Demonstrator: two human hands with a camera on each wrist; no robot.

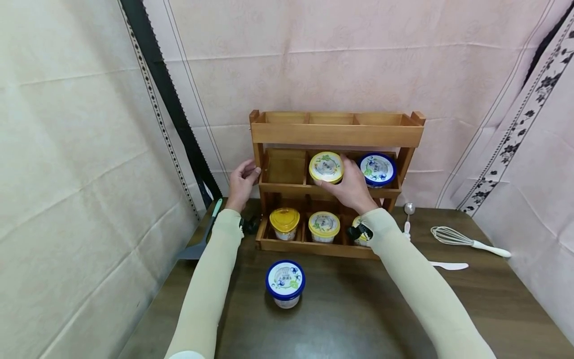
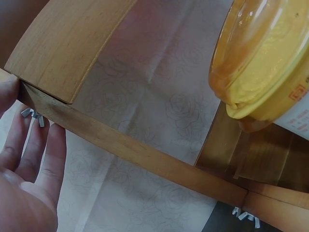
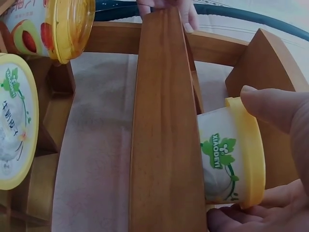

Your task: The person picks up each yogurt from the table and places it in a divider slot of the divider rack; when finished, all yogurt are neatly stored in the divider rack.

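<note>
A three-tier wooden rack [image 1: 336, 135] stands on the table against the curtain. My right hand [image 1: 352, 188] grips a tub with a yellow lid [image 1: 326, 167] in the middle compartment of the middle tier, thumb and fingers on opposite sides of the lid. Right of it sits a tub with a blue lid [image 1: 377, 170]. My left hand [image 1: 242, 183] holds the rack's left side post [image 2: 130, 140], its thumb on one side and fingers near a wing nut [image 2: 33, 114]. Another blue-lidded tub [image 1: 285, 281] stands on the table in front of the rack.
The bottom tier holds an amber-lidded tub [image 1: 284, 223], a yellow-lidded tub [image 1: 324, 227] and another tub [image 1: 360, 234] partly behind my right wrist. On the right lie a spoon [image 1: 408, 212], a whisk [image 1: 466, 241] and a white knife [image 1: 450, 266]. A spatula [image 1: 202, 242] lies at left.
</note>
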